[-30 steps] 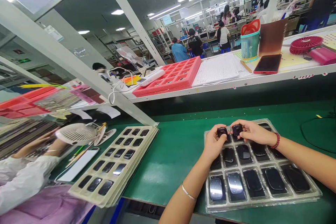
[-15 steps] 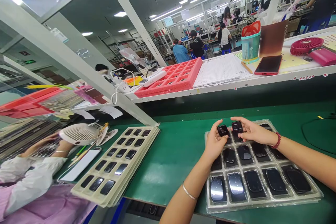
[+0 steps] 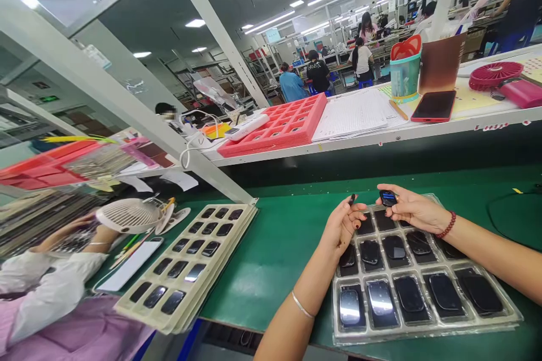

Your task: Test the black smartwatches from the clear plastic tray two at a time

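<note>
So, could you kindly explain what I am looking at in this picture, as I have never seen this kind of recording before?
There is no machine here. One camera sits on a person's head and looks forward and down at their own two bare hands. The left hand pinches a small glossy black part, seen edge-on. The right hand holds a second glossy black part flat. Both hands hover over a clear plastic blister tray of similar black parts, which lies on a green table mat. Further left lies a stack of beige trays, and a co-worker's white sleeve shows at the edge.
</note>
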{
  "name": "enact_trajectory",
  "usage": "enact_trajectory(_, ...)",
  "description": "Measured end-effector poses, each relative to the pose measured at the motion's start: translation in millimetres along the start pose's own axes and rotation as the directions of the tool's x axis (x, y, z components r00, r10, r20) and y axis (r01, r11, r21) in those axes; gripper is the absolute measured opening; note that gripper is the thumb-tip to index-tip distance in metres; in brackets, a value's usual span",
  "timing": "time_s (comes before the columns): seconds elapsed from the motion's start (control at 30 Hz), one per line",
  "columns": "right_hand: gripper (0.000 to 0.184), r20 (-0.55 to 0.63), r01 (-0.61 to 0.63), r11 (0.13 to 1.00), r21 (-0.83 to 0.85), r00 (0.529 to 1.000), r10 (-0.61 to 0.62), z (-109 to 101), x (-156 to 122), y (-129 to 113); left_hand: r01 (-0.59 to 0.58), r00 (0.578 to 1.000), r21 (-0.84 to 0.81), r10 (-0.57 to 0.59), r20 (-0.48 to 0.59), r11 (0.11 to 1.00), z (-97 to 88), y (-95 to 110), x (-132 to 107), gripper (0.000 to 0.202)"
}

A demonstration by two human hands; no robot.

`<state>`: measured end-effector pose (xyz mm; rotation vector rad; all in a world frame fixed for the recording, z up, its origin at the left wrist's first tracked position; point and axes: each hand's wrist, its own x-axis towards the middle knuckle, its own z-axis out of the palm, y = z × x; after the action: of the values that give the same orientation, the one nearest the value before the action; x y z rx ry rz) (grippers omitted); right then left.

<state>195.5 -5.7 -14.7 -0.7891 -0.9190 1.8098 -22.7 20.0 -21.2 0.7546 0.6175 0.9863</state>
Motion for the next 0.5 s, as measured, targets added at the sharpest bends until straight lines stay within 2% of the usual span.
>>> enact_trajectory(0.1,0.048,-0.012,-0.016,1.0,0.025,1.0,0.016,-2.4,1.7,0.9,0.04,0.999,-0.042,-0.04,0.008,0.998,-2.7,-0.5,2.3,0.042)
enact_trajectory(0.17,0.033,0.038,-0.06,0.993,0.099,0.998,0.057,-5.3,3.3,0.3,0.058,0.998,-0.056,-0.057,0.017,0.997,-3.5,-0.2,3.0,0.043)
enact_trajectory(0.2,0.033,0.075,-0.095,0.986,0.139,0.994,0.085,-6.9,4.0,-0.4,0.062,0.998,-0.059,-0.06,0.021,0.996,-3.6,0.2,3.0,0.044)
enact_trajectory(0.27,0.047,0.147,-0.168,0.966,0.196,0.979,0.141,-9.6,5.0,-2.1,0.07,0.997,-0.061,-0.069,0.032,0.996,-3.5,1.4,2.7,0.047)
enact_trajectory(0.33,0.054,0.179,-0.206,0.953,0.222,0.969,0.168,-11.6,5.4,-3.6,0.088,0.995,-0.061,-0.085,0.049,0.994,-3.1,2.9,1.9,0.051)
enact_trajectory(0.43,0.056,0.184,-0.212,0.951,0.226,0.968,0.172,-13.0,5.0,-4.5,0.12,0.99,-0.059,-0.115,0.085,0.991,-2.3,4.3,0.4,0.056)
enact_trajectory(0.5,0.049,0.171,-0.192,0.961,0.198,0.972,0.159,-12.5,4.2,-3.9,0.115,0.989,-0.029,-0.112,0.102,0.993,-1.2,3.4,-0.8,0.055)
